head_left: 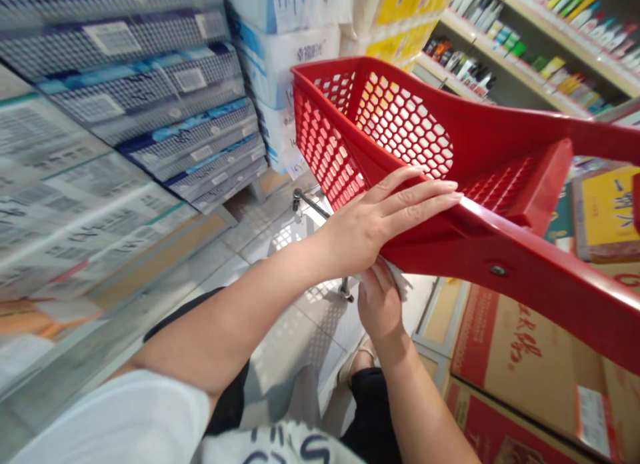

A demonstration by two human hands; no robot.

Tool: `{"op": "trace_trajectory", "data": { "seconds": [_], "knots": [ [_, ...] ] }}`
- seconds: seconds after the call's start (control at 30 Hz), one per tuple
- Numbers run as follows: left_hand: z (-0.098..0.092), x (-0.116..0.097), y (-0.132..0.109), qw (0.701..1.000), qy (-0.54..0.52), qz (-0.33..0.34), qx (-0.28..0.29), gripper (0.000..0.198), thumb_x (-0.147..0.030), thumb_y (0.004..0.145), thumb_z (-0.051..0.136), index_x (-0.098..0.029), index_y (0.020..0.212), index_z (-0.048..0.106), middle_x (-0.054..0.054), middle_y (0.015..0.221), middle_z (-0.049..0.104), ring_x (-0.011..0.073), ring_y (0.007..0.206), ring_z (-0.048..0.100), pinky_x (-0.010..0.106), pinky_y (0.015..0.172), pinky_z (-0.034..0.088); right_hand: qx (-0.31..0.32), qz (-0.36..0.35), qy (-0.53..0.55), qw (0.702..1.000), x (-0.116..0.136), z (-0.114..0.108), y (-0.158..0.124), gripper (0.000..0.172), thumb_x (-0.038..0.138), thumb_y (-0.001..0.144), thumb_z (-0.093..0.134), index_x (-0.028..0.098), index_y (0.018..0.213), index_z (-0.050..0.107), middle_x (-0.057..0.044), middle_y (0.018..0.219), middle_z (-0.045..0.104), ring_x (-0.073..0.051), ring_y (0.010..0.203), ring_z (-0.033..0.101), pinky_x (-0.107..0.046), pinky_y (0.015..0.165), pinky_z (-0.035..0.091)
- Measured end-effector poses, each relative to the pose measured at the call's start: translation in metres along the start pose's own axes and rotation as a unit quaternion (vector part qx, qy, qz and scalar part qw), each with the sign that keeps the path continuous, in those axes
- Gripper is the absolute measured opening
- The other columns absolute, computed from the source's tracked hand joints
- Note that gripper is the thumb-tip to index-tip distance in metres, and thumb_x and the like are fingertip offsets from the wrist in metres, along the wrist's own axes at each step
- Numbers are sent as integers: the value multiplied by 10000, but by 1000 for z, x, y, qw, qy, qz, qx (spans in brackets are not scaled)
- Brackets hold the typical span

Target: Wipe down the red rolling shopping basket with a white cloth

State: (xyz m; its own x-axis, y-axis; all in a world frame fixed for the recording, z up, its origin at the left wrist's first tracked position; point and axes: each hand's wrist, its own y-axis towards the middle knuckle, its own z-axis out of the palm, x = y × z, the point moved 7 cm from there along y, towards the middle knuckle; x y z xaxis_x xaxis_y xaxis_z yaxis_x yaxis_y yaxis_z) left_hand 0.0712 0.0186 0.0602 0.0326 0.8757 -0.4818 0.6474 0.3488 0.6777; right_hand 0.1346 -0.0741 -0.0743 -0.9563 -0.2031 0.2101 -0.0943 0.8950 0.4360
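Note:
A red plastic shopping cart [480, 244] with honeycomb holes in its walls slants across the middle and right. My left hand [375, 224] lies over the cart's near rim, fingers stretched out flat and pointing right; its thumb is hidden. Just beneath it, my right hand [380, 301] presses up against the cart's outer side. A white cloth or wipe [399, 279] shows in the right hand, its loose edge sticking out to the right of the fingers. Most of the cloth is covered by the hand and the cart.
Blue and white packs [185, 77] are stacked on the left, with more white packs [305, 57] behind the cart. Shelves of bottles [545, 44] stand at upper right. Cardboard boxes [545, 344] fill the lower right. Below lies a tiled floor [280, 324], where a foot [363, 357] shows.

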Motion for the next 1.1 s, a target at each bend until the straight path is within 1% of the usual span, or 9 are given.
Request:
{"op": "trace_trajectory", "data": {
  "seconds": [0.13,0.3,0.43,0.6,0.73,0.77,0.9,1.03,1.1],
  "knots": [
    [2,1,3,1000,-12,-7,3,573,-124,924,314,-353,1449,325,-98,1490,375,170,1441,261,461,1221,263,31,0,5,1000,-2,1,1,420,-28,792,464,169,1103,666,-107,1093,674,-239,1098,597,-401,971,505],
    [5,3,4,1000,-22,-12,-15,548,-148,940,335,-370,1440,350,-105,1475,399,168,1435,267,438,1231,247,-58,-15,28,998,-3,-24,1,437,5,848,438,155,1223,606,-126,1222,613,-242,1237,518,-440,1068,439],
    [5,1,4,1000,-12,3,2,527,-151,958,297,-338,1448,348,-83,1489,385,157,1435,256,436,1228,247,11,-16,31,999,-3,-19,0,427,21,866,422,177,1214,614,-107,1161,644,-234,1189,551,-441,1044,462],
    [1,-3,4,999,-2,28,16,505,-135,971,248,-278,1440,367,-47,1494,386,135,1431,251,413,1227,252,-74,-24,50,996,-2,-34,0,448,27,872,428,188,1257,592,-103,1232,613,-234,1245,515,-454,1072,446],
    [1,-3,4,1000,-5,11,9,487,-150,974,266,-285,1425,391,-46,1485,401,144,1421,274,416,1221,262,-15,-25,61,998,-1,-25,4,425,28,861,427,189,1191,640,-93,1129,663,-225,1165,572,-436,1032,485],
    [1,-3,4,1000,-8,10,7,481,-155,976,267,-283,1421,396,-45,1482,404,146,1419,277,418,1219,264,-18,-26,66,997,-1,-26,5,426,27,859,426,184,1194,638,-98,1133,662,-224,1165,574,-434,1028,490],
    [1,-3,4,1000,-18,7,6,485,-145,975,271,-300,1414,405,-62,1477,409,138,1422,275,406,1224,257,-96,-36,74,992,1,-48,8,446,39,872,441,185,1270,581,-109,1218,627,-232,1213,553,-447,1043,487],
    [0,-3,3,1000,-19,3,6,500,-148,967,300,-332,1424,389,-76,1479,404,141,1429,269,416,1226,254,-101,-49,55,992,9,-64,10,422,43,896,454,202,1268,573,-92,1191,643,-227,1191,573,-442,1013,519],
    [0,-4,3,1000,-18,12,9,509,-147,965,308,-321,1440,366,-59,1485,398,143,1430,265,422,1227,253,-143,-43,41,988,11,-78,8,419,42,879,525,202,1263,571,-89,1190,645,-239,1182,579,-452,995,531]
  ]
}}
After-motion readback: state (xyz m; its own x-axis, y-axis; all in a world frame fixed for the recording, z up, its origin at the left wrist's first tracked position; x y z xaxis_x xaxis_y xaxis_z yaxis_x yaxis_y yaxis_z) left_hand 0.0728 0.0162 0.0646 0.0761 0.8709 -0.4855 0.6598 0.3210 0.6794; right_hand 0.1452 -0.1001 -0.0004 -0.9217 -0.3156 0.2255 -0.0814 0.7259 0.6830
